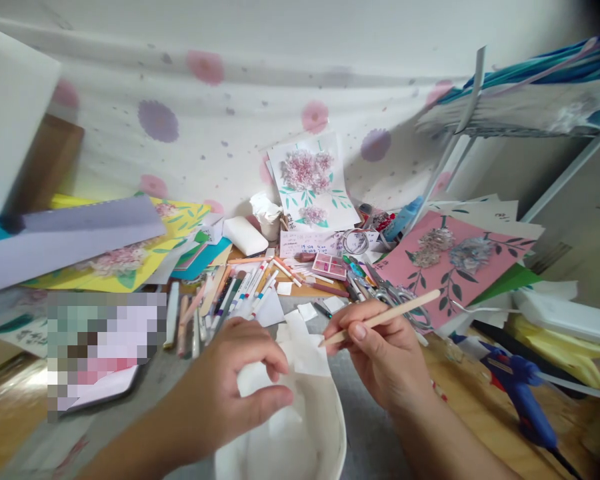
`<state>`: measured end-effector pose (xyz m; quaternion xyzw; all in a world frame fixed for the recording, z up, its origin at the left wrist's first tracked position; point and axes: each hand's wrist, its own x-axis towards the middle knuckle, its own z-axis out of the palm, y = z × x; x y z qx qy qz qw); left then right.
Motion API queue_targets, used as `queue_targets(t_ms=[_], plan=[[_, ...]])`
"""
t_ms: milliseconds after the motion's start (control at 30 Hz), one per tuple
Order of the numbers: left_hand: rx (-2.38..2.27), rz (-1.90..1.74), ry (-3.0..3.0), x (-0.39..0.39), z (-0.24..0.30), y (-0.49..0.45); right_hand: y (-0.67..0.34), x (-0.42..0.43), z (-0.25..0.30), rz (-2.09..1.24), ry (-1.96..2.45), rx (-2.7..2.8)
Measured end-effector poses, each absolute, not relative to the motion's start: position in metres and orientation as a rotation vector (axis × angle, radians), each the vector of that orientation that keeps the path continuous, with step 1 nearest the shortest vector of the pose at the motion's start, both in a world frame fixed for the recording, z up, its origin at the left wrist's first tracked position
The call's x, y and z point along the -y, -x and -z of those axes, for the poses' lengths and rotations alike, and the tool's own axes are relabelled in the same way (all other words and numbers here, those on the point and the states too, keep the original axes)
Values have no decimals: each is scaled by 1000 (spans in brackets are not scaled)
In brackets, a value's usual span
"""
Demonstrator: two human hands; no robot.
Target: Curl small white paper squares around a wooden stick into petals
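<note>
Hanging cloth: white, patterned with pink and purple blossoms and tiny scattered motifs. Pointed wooden stick: plain pale tan. Tub and paper strip: white. Upright flower sheet: white, with pink-and-white blooms and green leaves. Right-hand flower card: pink, with greyish and pale blue blooms, dark leaves. Glue gun: blue, with red trigger.
</note>
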<state>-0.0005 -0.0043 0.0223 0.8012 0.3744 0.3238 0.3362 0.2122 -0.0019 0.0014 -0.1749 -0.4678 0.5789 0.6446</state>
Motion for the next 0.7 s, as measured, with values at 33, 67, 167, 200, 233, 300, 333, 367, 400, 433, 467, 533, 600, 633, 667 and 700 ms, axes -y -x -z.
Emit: queue_targets(t_ms=[33, 67, 167, 200, 233, 300, 333, 367, 400, 433, 467, 533, 600, 633, 667, 700], plan=[[-1013, -910, -2064, 5, -21, 0, -212, 3, 0, -1320, 388, 1087], [-1056, -979, -2007, 6, -20, 0, -211, 4, 1, -1324, 378, 1114], [-1057, -1054, -1808, 8, -15, -3, -207, 8, 3, -1304, 371, 1210], [-1038, -1041, -1780, 8, -13, -3, -205, 11, 3, -1280, 379, 1246], [-1023, -1023, -1783, 8, -11, -4, -204, 13, 3, -1249, 386, 1280], [-1020, -1003, -1844, 6, -8, -4, -201, 16, 2, -1203, 391, 1334], [-1018, -1001, -1872, 5, -7, -4, -201, 17, 2, -1195, 387, 1345], [-1004, -1001, -1879, 4, -6, -3, -201, 18, 2, -1191, 381, 1342], [-977, -1000, -1857, 2, -6, -2, -201, 19, 3, -1188, 375, 1333], [-948, -995, -1814, 1, -6, -1, -201, 19, 4, -1184, 374, 1322], [-916, -985, -1761, 0, -6, 0, -202, 19, 4, -1178, 376, 1312], [-853, -953, -1653, 0, -7, 1, -202, 19, 6, -1162, 379, 1300], [-808, -932, -1550, 0, -7, 2, -202, 19, 6, -1155, 372, 1302], [-789, -924, -1499, 1, -6, 2, -201, 20, 5, -1150, 367, 1307], [-768, -916, -1450, 1, -5, 1, -201, 20, 4, -1143, 363, 1319], [-747, -907, -1407, 1, -3, 1, -200, 21, 4, -1134, 361, 1335]])
